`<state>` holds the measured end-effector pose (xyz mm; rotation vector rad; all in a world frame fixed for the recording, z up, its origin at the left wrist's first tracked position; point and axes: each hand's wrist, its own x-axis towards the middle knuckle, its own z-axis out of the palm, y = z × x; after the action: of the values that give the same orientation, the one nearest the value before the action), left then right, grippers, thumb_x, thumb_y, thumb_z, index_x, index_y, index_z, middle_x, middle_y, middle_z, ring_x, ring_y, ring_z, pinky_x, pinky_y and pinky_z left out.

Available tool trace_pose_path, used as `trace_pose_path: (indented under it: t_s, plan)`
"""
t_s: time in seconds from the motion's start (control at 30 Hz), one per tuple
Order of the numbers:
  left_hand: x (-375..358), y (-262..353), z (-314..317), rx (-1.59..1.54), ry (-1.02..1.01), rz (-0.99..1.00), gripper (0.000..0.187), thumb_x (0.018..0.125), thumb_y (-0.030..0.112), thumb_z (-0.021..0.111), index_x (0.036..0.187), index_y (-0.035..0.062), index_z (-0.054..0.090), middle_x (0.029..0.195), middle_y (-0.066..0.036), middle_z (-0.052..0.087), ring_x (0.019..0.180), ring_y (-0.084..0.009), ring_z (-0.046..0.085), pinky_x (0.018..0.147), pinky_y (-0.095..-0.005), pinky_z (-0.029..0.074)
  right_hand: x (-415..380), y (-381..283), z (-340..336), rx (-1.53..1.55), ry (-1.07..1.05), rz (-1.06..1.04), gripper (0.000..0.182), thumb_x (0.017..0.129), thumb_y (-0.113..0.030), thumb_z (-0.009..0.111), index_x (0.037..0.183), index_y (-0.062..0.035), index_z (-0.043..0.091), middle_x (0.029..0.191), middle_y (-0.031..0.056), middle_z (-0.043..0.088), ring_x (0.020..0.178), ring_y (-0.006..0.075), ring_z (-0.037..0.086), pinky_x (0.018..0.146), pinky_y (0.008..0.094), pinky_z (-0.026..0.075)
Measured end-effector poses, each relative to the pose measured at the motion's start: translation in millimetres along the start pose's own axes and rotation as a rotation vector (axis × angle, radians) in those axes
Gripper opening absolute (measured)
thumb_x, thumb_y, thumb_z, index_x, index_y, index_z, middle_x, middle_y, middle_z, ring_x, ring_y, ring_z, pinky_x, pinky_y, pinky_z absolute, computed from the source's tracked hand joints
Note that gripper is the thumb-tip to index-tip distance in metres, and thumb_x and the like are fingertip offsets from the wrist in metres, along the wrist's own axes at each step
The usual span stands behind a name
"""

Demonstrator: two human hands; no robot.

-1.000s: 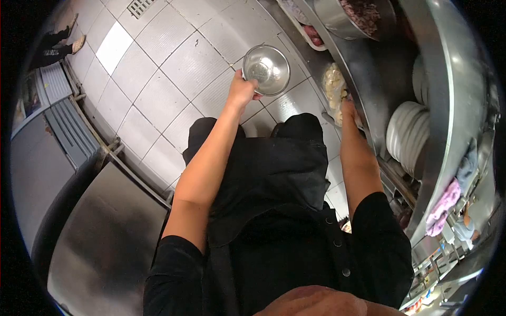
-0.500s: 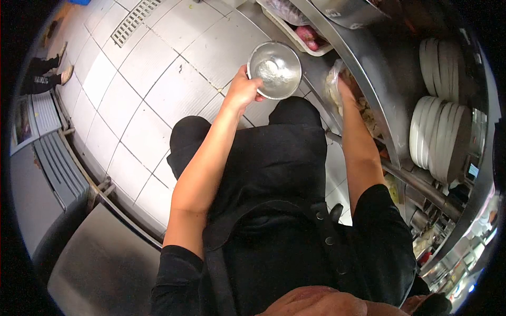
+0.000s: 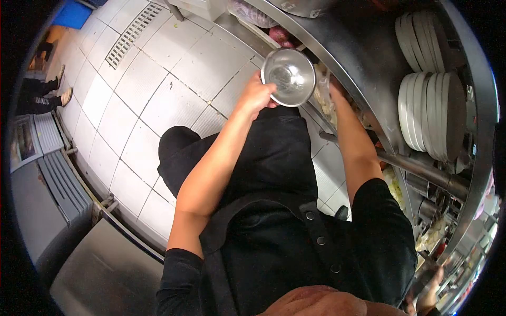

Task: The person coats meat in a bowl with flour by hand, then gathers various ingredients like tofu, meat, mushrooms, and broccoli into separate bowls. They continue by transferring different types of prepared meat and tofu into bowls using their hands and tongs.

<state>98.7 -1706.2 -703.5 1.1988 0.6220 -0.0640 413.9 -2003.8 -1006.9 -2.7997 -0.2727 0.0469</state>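
My left hand grips a small stainless steel bowl by its near left side, thumb over the rim. Bright patches show on the bowl's inner bottom. My right hand reaches in under the edge of a metal counter, beside a clear plastic bag with pale contents. Its fingers are hidden by the counter edge and the bag, so I cannot tell what they hold. The bowl is held just left of that bag, above my knee.
Stacked white plates stand on the counter at right. Reddish onions and a bagged item lie on the lower shelf. A metal pipe runs along the right. Another person's legs show far left, past a floor drain.
The bowl has moved right, closer to the shelf and the bag. My right hand stays at the bag, now more covered by the counter edge. The whole view has shifted slightly.
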Motion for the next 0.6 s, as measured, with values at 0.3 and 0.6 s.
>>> trace_pose_path:
  t_s: [0.3, 0.6]
  plan:
    - [-9, -20, 55, -0.016, -0.111, -0.118, 0.056, 0.085, 0.005, 0.058, 0.138, -0.0031, 0.039, 0.092, -0.017, 0.066, 0.06, -0.0204, 0.067, 0.049, -0.0301, 0.055, -57, -54, -106, 0.108, 0.001, 0.071, 0.08, 0.089, -0.06, 0.061, 0.147, -0.0071, 0.046, 0.147, 0.013, 0.047, 0.137, 0.03, 0.041, 0.112, 0.0406, 0.03]
    - [-7, -45, 79, 0.038, -0.094, -0.225, 0.06, 0.082, 0.007, 0.058, 0.138, -0.0071, 0.041, 0.09, -0.019, 0.069, 0.06, -0.0218, 0.069, 0.05, -0.0326, 0.058, -92, -37, -213, 0.535, 0.442, 0.12, 0.075, 0.084, -0.055, 0.069, 0.141, -0.0085, 0.053, 0.136, 0.0091, 0.056, 0.127, 0.0255, 0.049, 0.103, 0.0373, 0.038]
